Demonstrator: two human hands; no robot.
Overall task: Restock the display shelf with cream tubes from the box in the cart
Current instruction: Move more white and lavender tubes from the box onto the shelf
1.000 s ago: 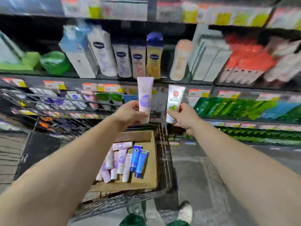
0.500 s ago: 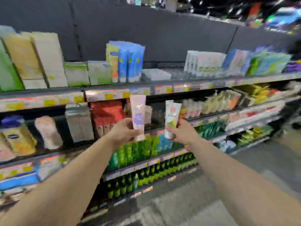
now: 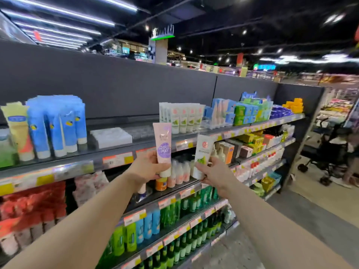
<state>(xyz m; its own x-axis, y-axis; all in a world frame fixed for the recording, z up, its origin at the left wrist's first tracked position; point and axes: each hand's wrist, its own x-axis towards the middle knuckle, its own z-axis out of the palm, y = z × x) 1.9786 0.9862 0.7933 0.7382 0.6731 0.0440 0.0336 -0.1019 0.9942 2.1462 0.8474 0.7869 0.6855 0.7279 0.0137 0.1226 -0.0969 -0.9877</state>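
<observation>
While both arms are reaching toward the display shelf (image 3: 116, 150), the left hand (image 3: 144, 169) is gripping a pink-and-purple cream tube (image 3: 162, 146) upright, and the right hand (image 3: 215, 171) is pinching a white cream tube (image 3: 202, 154) with a green leaf, cap down, before the top shelf.

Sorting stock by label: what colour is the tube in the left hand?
Pink tube with a lilac label panel and white cap, seen in the head view.
</observation>
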